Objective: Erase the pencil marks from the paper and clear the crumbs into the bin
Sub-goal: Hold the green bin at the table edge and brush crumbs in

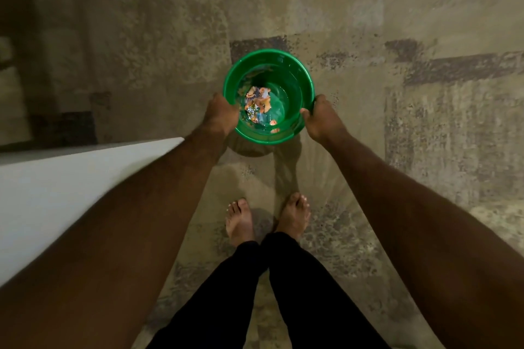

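While both arms are reaching forward and down, the scene is reading as follows.

Bin: a round green bin (295, 71) is being held by its rim, upright with its mouth facing up, over the patterned carpet (397, 22); whether its base is touching the carpet cannot be told, as the bin's own body is hiding it.

Left hand: the left hand (219, 115) is gripping the bin's left rim, fingers curling over the edge into the inside.

Right hand: the right hand (321, 117) is gripping the bin's right rim, thumb lying on the inner side and the fingers wrapping the outside.

Scraps: orange and pale pencil shavings and bits (256, 105) are lying on the bin's floor, gathering toward its left side.

White surface: a white tabletop edge (56, 193) is showing under the left forearm, at the carpet's left side.

Feet: two bare feet (241, 221) are standing on the carpet just behind the bin, with black trouser legs (297, 292) above them.

Paper: not showing in this view.
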